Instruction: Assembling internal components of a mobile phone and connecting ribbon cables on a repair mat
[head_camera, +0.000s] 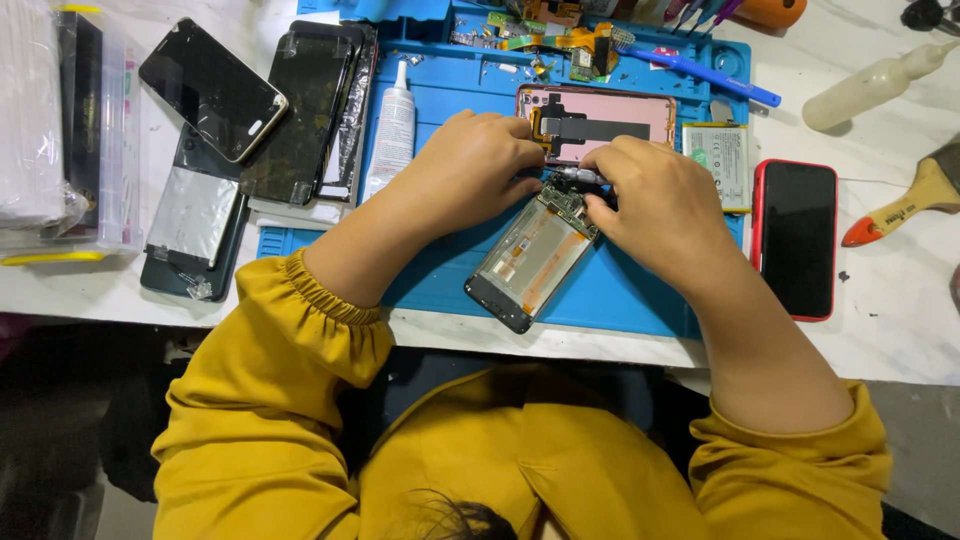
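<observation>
opened phone: laid tilted on blue mat, board exposed
left hand: fingers curled on its top edge
right hand: small tool pinched at the board
handling: judged light, fragile; held by frame edges

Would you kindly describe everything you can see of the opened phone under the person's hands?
The opened phone lies tilted on the blue mat, back cover off, its lower end toward the person. Its dark frame surrounds a shiny metallic inner plate with an orange flex strip; a green circuit board sits at the top end. The left hand and right hand both rest on that top end, the right hand pinching a small grey metal part there. Finer details are hidden by the fingers.
</observation>
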